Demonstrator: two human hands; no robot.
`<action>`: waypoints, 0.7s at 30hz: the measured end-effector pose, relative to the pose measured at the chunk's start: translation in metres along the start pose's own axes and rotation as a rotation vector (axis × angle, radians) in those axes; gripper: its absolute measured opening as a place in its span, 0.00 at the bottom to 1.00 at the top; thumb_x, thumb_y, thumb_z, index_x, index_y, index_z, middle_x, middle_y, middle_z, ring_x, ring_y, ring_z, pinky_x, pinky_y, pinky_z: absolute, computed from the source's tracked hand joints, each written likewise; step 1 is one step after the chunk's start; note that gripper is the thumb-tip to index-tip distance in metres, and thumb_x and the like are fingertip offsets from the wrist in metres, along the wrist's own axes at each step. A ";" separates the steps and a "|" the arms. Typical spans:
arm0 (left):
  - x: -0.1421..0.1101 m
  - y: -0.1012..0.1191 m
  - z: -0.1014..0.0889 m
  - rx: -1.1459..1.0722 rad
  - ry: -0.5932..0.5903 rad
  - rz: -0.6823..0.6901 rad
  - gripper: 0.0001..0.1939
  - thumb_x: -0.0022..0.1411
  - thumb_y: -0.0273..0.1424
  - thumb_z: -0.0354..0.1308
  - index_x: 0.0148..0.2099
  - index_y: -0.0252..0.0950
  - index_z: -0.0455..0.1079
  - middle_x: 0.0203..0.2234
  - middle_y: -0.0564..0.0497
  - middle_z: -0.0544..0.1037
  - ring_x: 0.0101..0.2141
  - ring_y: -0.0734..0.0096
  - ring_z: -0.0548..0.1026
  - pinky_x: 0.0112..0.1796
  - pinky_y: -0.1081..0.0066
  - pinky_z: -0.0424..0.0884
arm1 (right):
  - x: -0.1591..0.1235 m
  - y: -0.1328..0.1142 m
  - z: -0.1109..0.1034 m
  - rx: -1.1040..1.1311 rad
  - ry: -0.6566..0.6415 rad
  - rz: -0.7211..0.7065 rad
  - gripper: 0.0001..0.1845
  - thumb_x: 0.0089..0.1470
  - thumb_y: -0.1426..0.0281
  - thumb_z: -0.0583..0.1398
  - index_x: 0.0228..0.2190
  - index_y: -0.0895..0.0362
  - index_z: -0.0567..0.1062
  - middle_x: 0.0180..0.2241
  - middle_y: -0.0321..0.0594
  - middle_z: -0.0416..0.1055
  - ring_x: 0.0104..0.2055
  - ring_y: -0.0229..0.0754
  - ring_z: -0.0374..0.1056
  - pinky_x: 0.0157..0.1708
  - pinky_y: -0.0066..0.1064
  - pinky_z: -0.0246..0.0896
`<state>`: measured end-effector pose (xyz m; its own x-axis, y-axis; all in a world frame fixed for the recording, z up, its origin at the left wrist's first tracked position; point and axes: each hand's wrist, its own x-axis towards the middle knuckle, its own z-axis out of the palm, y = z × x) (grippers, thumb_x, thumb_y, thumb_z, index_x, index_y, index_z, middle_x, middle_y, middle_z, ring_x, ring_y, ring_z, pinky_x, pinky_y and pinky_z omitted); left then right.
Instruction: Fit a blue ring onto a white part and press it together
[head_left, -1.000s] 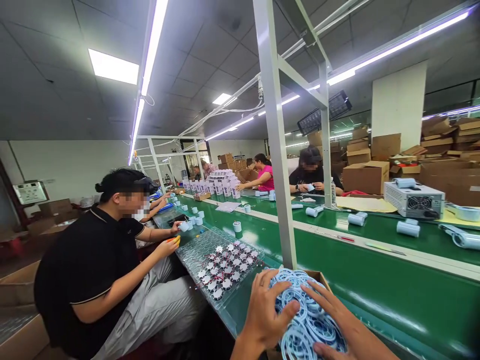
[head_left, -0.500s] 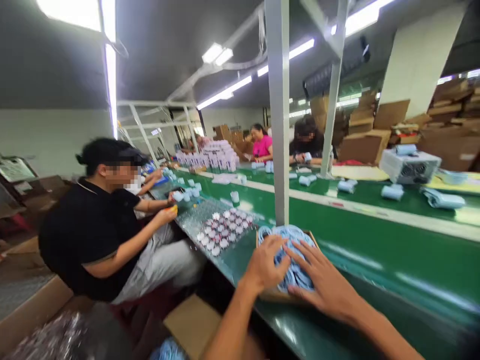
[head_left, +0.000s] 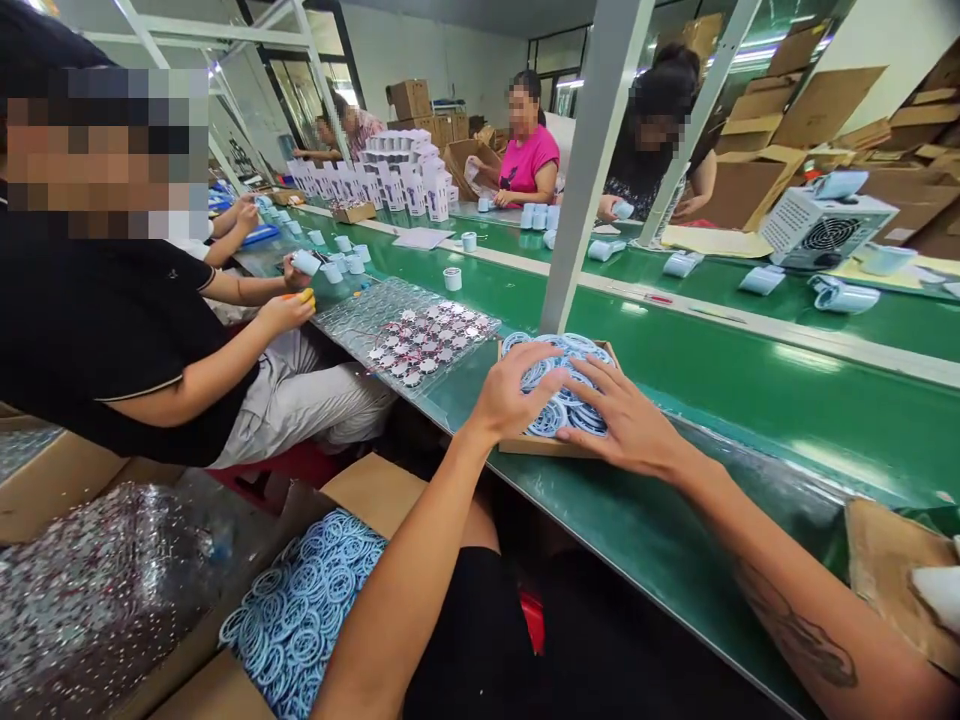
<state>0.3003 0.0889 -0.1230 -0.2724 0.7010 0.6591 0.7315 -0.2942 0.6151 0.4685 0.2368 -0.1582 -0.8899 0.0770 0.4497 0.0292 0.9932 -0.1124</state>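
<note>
A small cardboard box [head_left: 551, 447] on the green bench is heaped with light-blue plastic rings [head_left: 544, 418]. My left hand [head_left: 514, 395] rests over the left side of the heap, fingers loosely bent and apart. From the right, my right hand [head_left: 622, 415] lies on the same rings with its fingers spread. Both hands touch the pile from above, and neither has a ring gripped that I can see. Down by my left forearm, a larger carton [head_left: 375, 485] on the floor side holds many more blue rings [head_left: 307, 590].
Left of the box, round silvery discs with red wires [head_left: 427, 345] lie on a clear plastic sheet. A metal post [head_left: 592, 180] rises just behind the box. The green conveyor [head_left: 712, 370] carries blue cup-like parts [head_left: 452, 278]. A co-worker [head_left: 135, 320] sits at left holding parts.
My view has tipped downward, bringing the floor carton of rings into sight. Both hands stay on the heap in the small box, with little change in their pose.
</note>
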 end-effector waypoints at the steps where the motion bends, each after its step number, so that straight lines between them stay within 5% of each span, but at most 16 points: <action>1: -0.001 -0.001 -0.001 -0.014 0.019 -0.004 0.15 0.70 0.39 0.56 0.52 0.38 0.76 0.51 0.45 0.80 0.56 0.62 0.75 0.61 0.57 0.68 | 0.000 0.000 -0.001 0.015 -0.002 -0.006 0.41 0.63 0.44 0.56 0.68 0.53 0.58 0.71 0.51 0.50 0.73 0.60 0.44 0.71 0.61 0.44; 5: -0.005 -0.007 -0.007 -0.110 0.075 -0.048 0.16 0.70 0.41 0.56 0.50 0.37 0.76 0.49 0.45 0.81 0.52 0.63 0.77 0.58 0.59 0.72 | -0.001 -0.009 -0.013 0.118 0.076 0.030 0.38 0.65 0.47 0.55 0.68 0.51 0.57 0.70 0.50 0.52 0.73 0.58 0.47 0.71 0.62 0.44; 9: -0.010 -0.019 -0.011 -0.443 0.122 -0.116 0.18 0.71 0.42 0.53 0.49 0.35 0.75 0.47 0.45 0.82 0.49 0.67 0.80 0.53 0.66 0.75 | -0.024 -0.038 -0.029 0.103 0.206 0.185 0.32 0.68 0.54 0.55 0.67 0.52 0.60 0.67 0.49 0.60 0.71 0.53 0.53 0.70 0.55 0.51; 13: -0.015 -0.026 -0.021 -0.578 0.144 -0.089 0.15 0.71 0.40 0.54 0.47 0.36 0.76 0.44 0.47 0.83 0.48 0.68 0.80 0.52 0.67 0.76 | -0.095 -0.082 -0.033 0.033 0.361 0.452 0.27 0.68 0.57 0.55 0.64 0.51 0.65 0.62 0.50 0.67 0.65 0.54 0.63 0.66 0.52 0.58; 17: -0.026 -0.015 -0.042 -0.493 0.322 0.000 0.12 0.72 0.37 0.56 0.44 0.38 0.78 0.40 0.50 0.83 0.41 0.70 0.81 0.45 0.69 0.78 | -0.176 -0.123 -0.016 -0.118 0.443 0.748 0.23 0.66 0.60 0.56 0.59 0.53 0.70 0.57 0.51 0.71 0.61 0.58 0.68 0.62 0.58 0.62; 21: -0.049 0.005 -0.061 -0.418 0.428 0.036 0.12 0.69 0.33 0.58 0.33 0.39 0.79 0.29 0.52 0.80 0.31 0.70 0.78 0.35 0.67 0.75 | -0.198 -0.138 0.005 -0.292 0.366 0.802 0.23 0.65 0.64 0.56 0.59 0.54 0.70 0.58 0.51 0.70 0.64 0.58 0.64 0.63 0.59 0.58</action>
<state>0.2792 0.0130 -0.1259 -0.5433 0.3874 0.7448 0.4604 -0.6043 0.6502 0.6388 0.0843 -0.2364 -0.3562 0.7238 0.5910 0.7316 0.6095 -0.3055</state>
